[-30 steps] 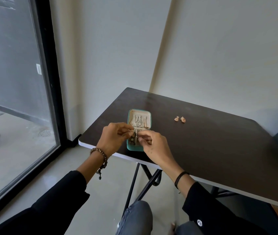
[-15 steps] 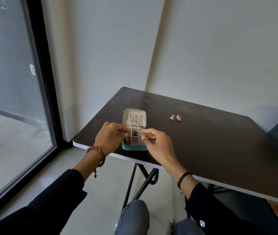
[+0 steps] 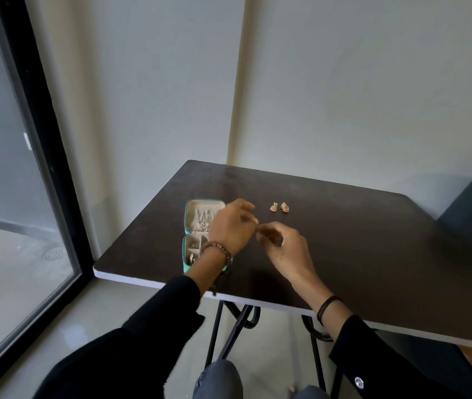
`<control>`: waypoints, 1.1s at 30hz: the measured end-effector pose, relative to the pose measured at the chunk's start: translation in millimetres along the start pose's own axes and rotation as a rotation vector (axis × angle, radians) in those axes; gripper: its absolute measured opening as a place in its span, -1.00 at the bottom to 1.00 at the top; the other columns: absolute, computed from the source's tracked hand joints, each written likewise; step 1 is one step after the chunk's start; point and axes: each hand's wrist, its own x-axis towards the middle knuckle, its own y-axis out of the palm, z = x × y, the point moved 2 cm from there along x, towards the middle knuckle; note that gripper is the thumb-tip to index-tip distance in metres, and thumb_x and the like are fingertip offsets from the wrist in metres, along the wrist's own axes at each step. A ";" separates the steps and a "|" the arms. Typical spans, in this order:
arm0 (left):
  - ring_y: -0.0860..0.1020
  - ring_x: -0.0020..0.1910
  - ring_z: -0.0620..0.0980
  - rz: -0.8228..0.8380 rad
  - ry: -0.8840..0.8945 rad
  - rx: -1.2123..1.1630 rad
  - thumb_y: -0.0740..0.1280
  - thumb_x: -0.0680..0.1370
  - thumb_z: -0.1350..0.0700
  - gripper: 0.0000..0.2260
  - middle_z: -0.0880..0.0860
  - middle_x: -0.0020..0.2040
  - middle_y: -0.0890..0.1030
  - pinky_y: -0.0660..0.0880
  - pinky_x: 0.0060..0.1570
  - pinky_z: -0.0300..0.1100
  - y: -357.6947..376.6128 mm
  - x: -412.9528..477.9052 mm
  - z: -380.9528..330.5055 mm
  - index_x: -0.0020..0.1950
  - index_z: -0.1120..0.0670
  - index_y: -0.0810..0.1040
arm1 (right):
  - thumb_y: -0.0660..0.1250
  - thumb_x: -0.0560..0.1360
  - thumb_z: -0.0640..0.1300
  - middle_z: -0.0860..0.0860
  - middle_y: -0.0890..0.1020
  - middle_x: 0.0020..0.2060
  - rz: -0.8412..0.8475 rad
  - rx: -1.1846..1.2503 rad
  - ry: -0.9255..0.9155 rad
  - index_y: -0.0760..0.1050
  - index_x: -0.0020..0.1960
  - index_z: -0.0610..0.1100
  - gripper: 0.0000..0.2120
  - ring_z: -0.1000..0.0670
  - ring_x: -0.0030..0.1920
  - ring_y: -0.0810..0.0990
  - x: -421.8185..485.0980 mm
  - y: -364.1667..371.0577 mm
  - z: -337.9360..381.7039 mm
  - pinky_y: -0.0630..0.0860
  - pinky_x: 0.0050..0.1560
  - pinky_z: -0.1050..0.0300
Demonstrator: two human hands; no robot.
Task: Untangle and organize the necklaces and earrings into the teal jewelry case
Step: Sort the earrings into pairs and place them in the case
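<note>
Teal jewelry case (image 3: 189,226): in the head view it lies open on the dark counter (image 3: 373,240), near the front-left corner. The lid half is toward the wall and the tray half toward the person.
Lid half: pale lining with a cluster of silvery chains (image 3: 204,218) lying on it (too fine to tell whether they are tangled).
Tray half: pale dividers form small compartments, and a small metallic piece (image 3: 191,258) sits in the front-left one. The tray's right side is hidden under the left wrist.
Earrings (image 3: 279,207): two small gold-toned pieces sit side by side on the bare counter, right of the case and apart from it, just beyond the hands.
Left hand (image 3: 233,228): held over the case's right edge, back toward the camera, fingers (image 3: 244,205) curled with thumb and forefinger close together. It is blurred, so I cannot tell whether they pinch anything.
Right hand (image 3: 286,249): over the counter just right of the case, fingers (image 3: 267,231) bunched narrow, tips almost meeting the left hand's. Whether they hold something thin cannot be told.
Wrists: a beaded bracelet (image 3: 217,249) on the left, a dark band (image 3: 326,308) on the right, black sleeves (image 3: 157,326) on both arms.
Surroundings: pale walls (image 3: 344,96) meet in a corner behind the counter, and a black-framed glass door (image 3: 13,211) stands to the left.
</note>
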 end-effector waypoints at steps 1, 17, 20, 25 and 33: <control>0.62 0.03 -0.08 -0.020 -0.057 -0.049 0.38 0.54 0.14 -0.78 -0.06 0.00 0.67 0.56 0.08 -0.13 11.9 5.2 -3.5 0.18 0.01 0.56 | 0.40 0.60 -0.12 0.14 0.70 -0.06 -0.011 -0.010 0.012 0.66 0.10 -0.01 -0.89 0.23 -0.03 0.63 4.3 -3.9 -6.0 0.49 -0.08 0.42; 0.39 0.28 0.02 -0.158 -0.200 0.041 0.35 0.56 0.21 -0.62 0.07 0.32 0.38 0.43 0.13 -0.17 142.1 77.5 22.7 0.35 0.14 0.35 | 0.43 0.57 -0.13 0.05 0.64 -0.04 -0.221 0.011 0.282 0.62 0.16 -0.16 -0.82 0.14 -0.05 0.59 95.8 -36.8 -115.6 0.40 -0.14 0.44; 0.40 0.31 0.00 -0.145 -0.137 0.065 0.37 0.57 0.17 -0.58 0.07 0.35 0.40 0.39 0.18 -0.21 148.6 96.5 28.3 0.39 0.14 0.36 | 0.41 0.59 -0.04 0.04 0.64 -0.03 -0.257 -0.018 0.247 0.62 0.12 -0.13 -0.81 0.05 0.03 0.63 115.5 -31.9 -120.0 0.45 -0.02 0.29; 0.37 0.36 0.01 -0.136 -0.065 0.104 0.34 0.60 0.08 -0.55 0.06 0.37 0.42 0.38 0.22 -0.19 160.2 123.5 33.4 0.45 0.15 0.36 | 0.36 0.55 0.22 0.02 0.62 0.06 -0.233 -0.101 0.162 0.60 0.15 -0.05 -0.62 0.03 0.07 0.61 148.0 -19.6 -131.8 0.57 0.09 0.10; 0.39 0.29 0.10 -0.124 -0.013 0.230 0.23 0.62 0.20 -0.76 0.10 0.25 0.54 0.42 0.19 -0.03 171.0 149.7 37.0 0.27 0.15 0.54 | 0.32 0.58 0.18 0.03 0.57 0.16 -0.134 -0.389 0.170 0.63 0.19 0.08 -0.72 -0.06 0.25 0.54 170.5 -12.9 -131.3 0.55 0.02 0.02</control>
